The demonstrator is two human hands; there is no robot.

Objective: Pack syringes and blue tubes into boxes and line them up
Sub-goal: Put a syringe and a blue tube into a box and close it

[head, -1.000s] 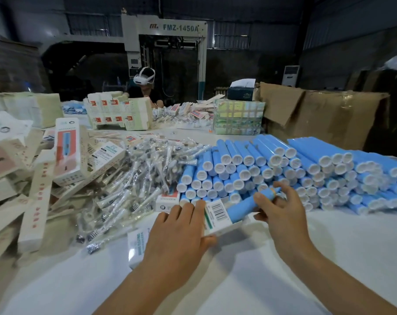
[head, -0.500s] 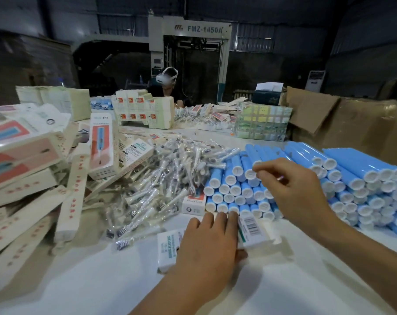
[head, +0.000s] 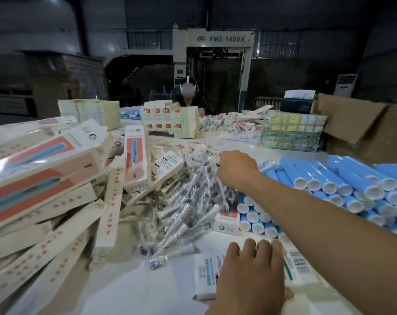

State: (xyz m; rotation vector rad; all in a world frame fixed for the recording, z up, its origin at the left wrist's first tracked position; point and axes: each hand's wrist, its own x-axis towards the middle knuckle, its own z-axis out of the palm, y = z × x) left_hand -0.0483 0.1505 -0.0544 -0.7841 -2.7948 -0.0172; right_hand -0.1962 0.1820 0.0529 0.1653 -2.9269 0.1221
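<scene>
My left hand (head: 250,276) lies over a white box (head: 204,276) at the near table edge, fingers across its top and thumb at its near side. The box's barcoded end (head: 298,266) sticks out to the right. My right hand (head: 236,169) reaches across to the top of the heap of plastic-wrapped syringes (head: 184,208), fingers curled down into the wrappers and hidden behind the back of the hand. A large stack of blue tubes (head: 343,183) with white end caps lies to the right, under my right forearm.
Flat and folded cartons (head: 45,178) are piled at the left, one upright box (head: 136,160) leaning among them. A small box (head: 227,221) sits between syringes and tubes. A person (head: 188,94) works at the far side, behind stacked boxes (head: 170,121) and a cardboard sheet (head: 352,119).
My right hand left the blue tubes and swung left to the syringe heap. The blue tube it pushed into the box is no longer seen. My left hand stays on the box.
</scene>
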